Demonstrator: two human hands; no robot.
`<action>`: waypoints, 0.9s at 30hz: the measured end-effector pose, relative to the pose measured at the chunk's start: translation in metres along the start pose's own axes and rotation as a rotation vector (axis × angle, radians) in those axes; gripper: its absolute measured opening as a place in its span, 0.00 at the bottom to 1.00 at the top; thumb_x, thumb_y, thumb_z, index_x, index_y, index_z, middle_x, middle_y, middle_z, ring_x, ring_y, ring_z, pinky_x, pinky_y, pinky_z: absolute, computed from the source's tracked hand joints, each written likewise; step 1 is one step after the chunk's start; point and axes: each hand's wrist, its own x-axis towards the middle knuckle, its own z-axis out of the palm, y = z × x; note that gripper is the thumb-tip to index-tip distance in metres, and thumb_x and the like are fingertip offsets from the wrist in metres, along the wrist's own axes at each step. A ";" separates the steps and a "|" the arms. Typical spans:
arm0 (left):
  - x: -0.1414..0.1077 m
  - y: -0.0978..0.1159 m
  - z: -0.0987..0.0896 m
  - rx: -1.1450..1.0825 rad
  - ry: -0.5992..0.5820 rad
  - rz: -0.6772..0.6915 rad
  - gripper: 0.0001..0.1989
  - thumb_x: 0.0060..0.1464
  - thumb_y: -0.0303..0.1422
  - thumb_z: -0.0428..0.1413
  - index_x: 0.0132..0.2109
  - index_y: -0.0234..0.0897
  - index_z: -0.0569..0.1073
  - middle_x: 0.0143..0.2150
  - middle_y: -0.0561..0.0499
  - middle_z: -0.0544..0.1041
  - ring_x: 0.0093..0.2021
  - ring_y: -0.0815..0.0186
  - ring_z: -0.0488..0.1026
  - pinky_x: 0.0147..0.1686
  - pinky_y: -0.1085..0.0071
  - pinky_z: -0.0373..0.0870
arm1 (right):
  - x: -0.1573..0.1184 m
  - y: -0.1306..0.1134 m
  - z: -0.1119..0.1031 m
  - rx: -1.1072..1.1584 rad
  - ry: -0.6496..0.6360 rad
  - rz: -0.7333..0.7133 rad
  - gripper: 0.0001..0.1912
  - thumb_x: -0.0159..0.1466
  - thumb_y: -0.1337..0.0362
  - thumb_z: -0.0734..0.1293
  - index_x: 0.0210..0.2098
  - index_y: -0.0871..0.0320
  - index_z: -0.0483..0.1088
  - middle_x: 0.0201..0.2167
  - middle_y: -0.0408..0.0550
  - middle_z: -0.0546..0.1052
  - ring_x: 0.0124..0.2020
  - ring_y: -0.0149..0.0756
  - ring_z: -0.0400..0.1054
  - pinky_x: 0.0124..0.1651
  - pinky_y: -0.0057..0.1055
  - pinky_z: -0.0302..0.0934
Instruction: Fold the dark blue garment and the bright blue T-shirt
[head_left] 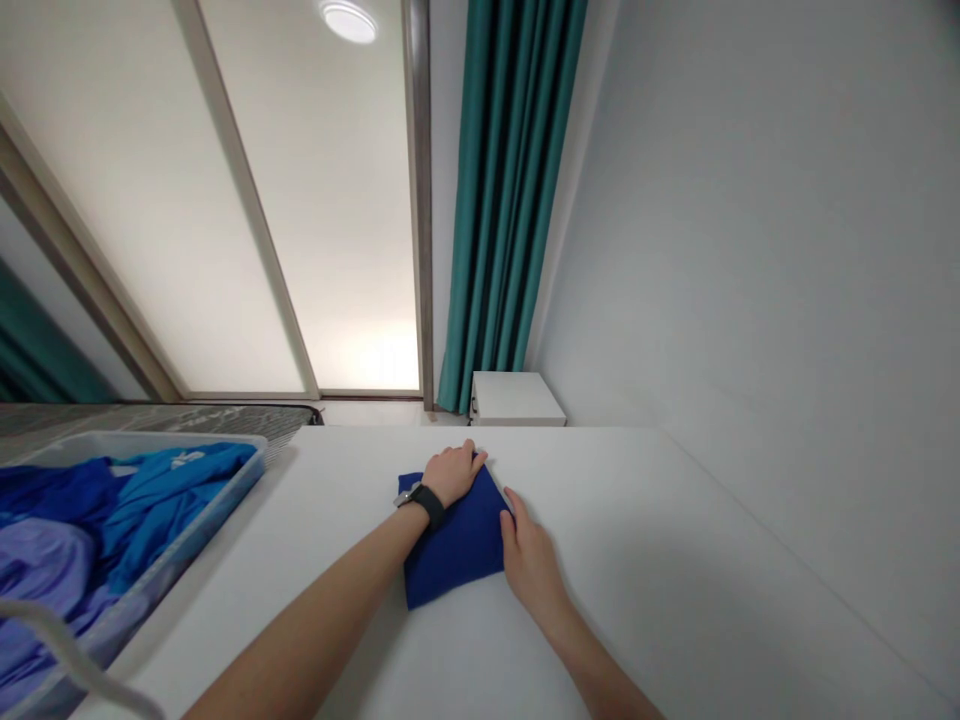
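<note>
"Why is the left hand (pixel 450 474) up at the far edge of that blue cloth (pixel 457 550)?"

"Probably to steady it: the palm is over the top and the fingers reach the far corner. They're bent and close together, but I can't tell whether they pinch any fabric."

"And the right hand (pixel 531 565)?"

"It's at the right edge, thumb and forefinger slightly parted beside the fabric. I can't see whether they grip it. With 2 hands on adjoining edges, the cloth should be less likely to slide on something so smooth."

"So it's lying on the white table (pixel 600 620), between the hands?"

"Yes, right of the tub (pixel 195 545), which keeps the loose clothes (pixel 150 500) apart from it."

"How does the cloth look?"

"Deep, plain blue, compact and fairly flat, with a pointed near corner. It looks folded, though I can't count the layers."
</note>
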 end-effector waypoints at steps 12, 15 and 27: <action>-0.005 -0.012 -0.018 -0.047 -0.061 -0.017 0.20 0.67 0.41 0.37 0.51 0.38 0.69 0.46 0.41 0.78 0.47 0.54 0.76 0.45 0.59 0.69 | 0.008 0.003 -0.004 -0.151 -0.034 -0.036 0.25 0.70 0.64 0.47 0.61 0.62 0.63 0.41 0.56 0.80 0.41 0.44 0.75 0.51 0.41 0.59; -0.035 -0.013 -0.034 -0.014 0.023 0.026 0.21 0.67 0.41 0.39 0.59 0.38 0.65 0.56 0.39 0.72 0.57 0.52 0.68 0.55 0.52 0.62 | 0.012 0.011 -0.003 0.015 0.002 0.004 0.26 0.70 0.62 0.46 0.59 0.61 0.65 0.45 0.54 0.79 0.43 0.43 0.74 0.49 0.38 0.62; -0.130 -0.014 -0.012 0.029 0.062 0.262 0.37 0.59 0.58 0.44 0.68 0.41 0.58 0.70 0.40 0.54 0.70 0.42 0.45 0.63 0.38 0.45 | 0.021 0.006 -0.013 -0.249 -0.049 0.060 0.20 0.69 0.64 0.54 0.58 0.57 0.65 0.35 0.51 0.80 0.34 0.42 0.75 0.36 0.31 0.61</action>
